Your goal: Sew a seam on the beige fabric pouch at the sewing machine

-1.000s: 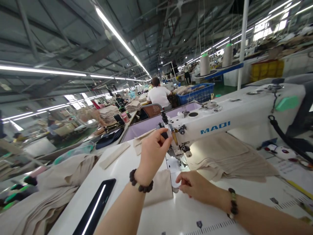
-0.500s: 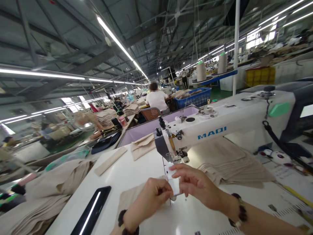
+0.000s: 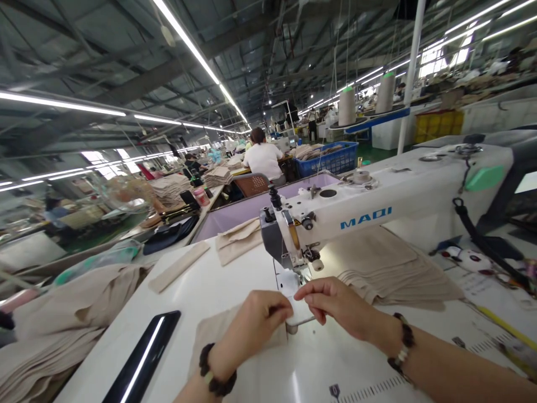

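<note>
Both my hands meet in front of the needle area of a white MAQI sewing machine (image 3: 356, 215). My left hand (image 3: 260, 320) is closed in a pinch, over a beige fabric piece (image 3: 216, 330) that lies on the table. To its right, my right hand (image 3: 335, 302) also pinches with thumb and forefinger, just in front of the presser foot. Anything between the fingertips is too small to make out. Between the hands shows the pale needle plate (image 3: 300, 313). Dark bead bracelets circle both wrists.
A stack of beige fabric (image 3: 386, 268) lies under the machine arm. On the left are a dark glossy strip (image 3: 145, 358), a beige strip (image 3: 178, 267) and heaped fabric (image 3: 84, 308). A folded beige piece (image 3: 239, 240) lies behind. A co-worker in white (image 3: 263, 159) sits ahead.
The view has shifted slightly. My right hand's fingers have drawn from a looser spread into a pinch; my left hand stays pinched close to the same place.
</note>
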